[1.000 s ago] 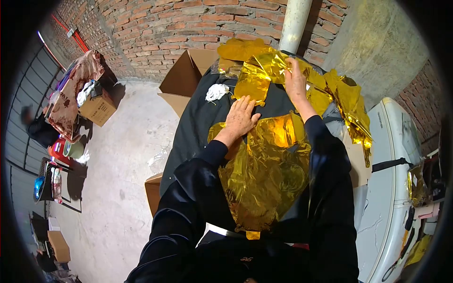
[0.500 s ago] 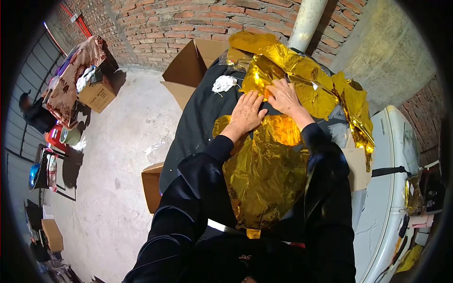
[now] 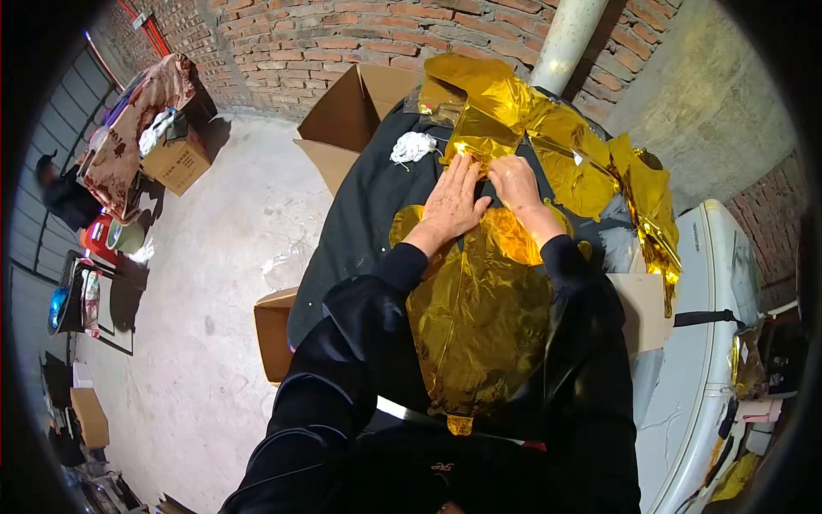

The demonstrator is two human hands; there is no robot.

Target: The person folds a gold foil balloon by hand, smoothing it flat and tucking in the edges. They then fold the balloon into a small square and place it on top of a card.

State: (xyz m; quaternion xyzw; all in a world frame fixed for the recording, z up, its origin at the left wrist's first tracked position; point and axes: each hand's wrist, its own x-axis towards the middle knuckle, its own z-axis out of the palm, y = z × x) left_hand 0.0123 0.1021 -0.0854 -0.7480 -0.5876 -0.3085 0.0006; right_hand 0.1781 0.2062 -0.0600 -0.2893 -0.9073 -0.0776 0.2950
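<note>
Gold foil (image 3: 488, 330) lies spread over the dark cloth (image 3: 364, 218) in front of me, its lower end near my waist. My left hand (image 3: 449, 206) rests flat, fingers stretched forward, its tips on a folded upper part of the foil (image 3: 484, 128). Beside it, my right hand (image 3: 518, 187) has its fingers curled down at the edge of that same part, pinching or pressing it. More gold foil sheets (image 3: 574, 180) lie at the right. A white crumpled cloth or string bundle (image 3: 413, 147) sits left of the foil.
An open cardboard box (image 3: 342, 116) stands behind the cloth at left, another (image 3: 276, 334) lower left. A white appliance (image 3: 685, 377) is at right, near a pipe (image 3: 569, 43). At far left, a person (image 3: 68, 197) is beside a covered pile (image 3: 128, 154).
My right hand's fingers have curled in more on the foil, while my left hand has stayed nearly in place. The folded upper foil has changed shape, and the view has shifted slightly.
</note>
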